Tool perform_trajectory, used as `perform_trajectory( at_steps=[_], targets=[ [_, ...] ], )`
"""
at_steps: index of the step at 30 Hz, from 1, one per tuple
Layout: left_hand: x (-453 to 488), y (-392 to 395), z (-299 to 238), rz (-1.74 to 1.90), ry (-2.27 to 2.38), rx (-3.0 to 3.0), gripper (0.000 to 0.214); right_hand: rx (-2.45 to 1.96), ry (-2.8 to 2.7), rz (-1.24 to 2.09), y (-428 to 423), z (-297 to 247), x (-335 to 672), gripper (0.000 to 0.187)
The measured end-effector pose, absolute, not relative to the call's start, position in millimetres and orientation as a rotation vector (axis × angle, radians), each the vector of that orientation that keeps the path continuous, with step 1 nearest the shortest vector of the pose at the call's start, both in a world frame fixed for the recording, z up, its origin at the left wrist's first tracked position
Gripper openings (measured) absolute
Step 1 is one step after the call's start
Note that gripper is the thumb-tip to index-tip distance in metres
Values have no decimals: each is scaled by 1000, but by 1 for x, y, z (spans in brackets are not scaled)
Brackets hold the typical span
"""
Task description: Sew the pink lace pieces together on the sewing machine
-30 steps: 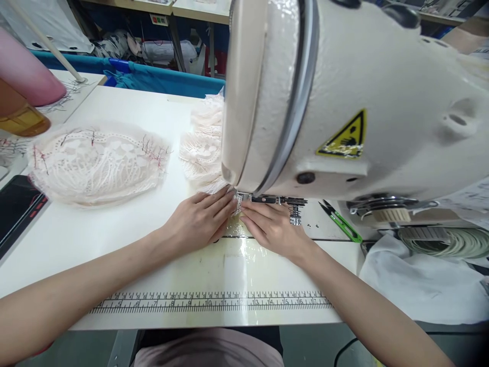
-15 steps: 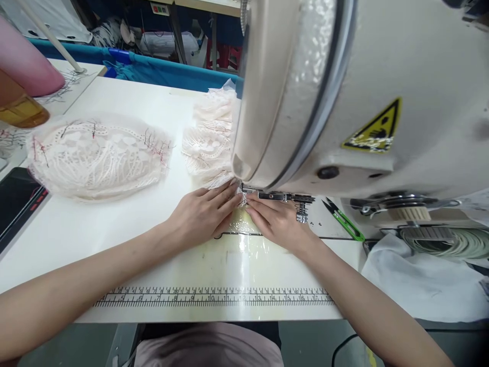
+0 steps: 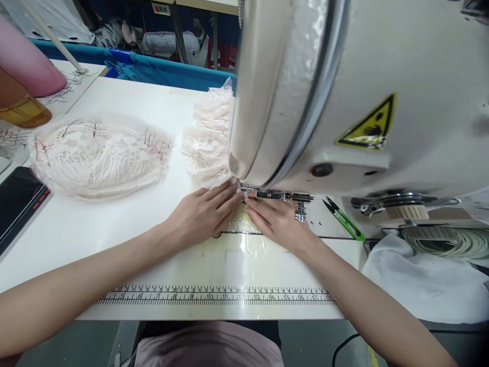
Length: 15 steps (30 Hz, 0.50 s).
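At lace edge, near machine, left hand

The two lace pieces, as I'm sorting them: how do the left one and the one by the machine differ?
The left lace lies spread in an oval; the right lace is bunched in folds. The left lace shows whole; the machine partly hides the right lace, which the left hand touches. Both are pale.
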<state>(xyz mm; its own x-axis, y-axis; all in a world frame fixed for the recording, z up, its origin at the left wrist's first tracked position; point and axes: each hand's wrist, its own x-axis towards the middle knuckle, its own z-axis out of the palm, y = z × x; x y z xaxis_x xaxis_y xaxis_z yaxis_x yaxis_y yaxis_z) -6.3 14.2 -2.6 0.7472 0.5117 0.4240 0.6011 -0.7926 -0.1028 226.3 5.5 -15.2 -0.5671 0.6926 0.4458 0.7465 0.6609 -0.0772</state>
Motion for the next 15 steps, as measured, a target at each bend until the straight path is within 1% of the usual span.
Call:
perform_trajectory(
  at_steps=[7,15],
  targets=[
    [-6,18,3,-543,-899,-2710,31,-1202,-2469,-95,3,-13,223,29],
    [-5,18,1,-542,-994,-2716,30,-1221,-2477,-184,3,-17,221,36]
  ],
)
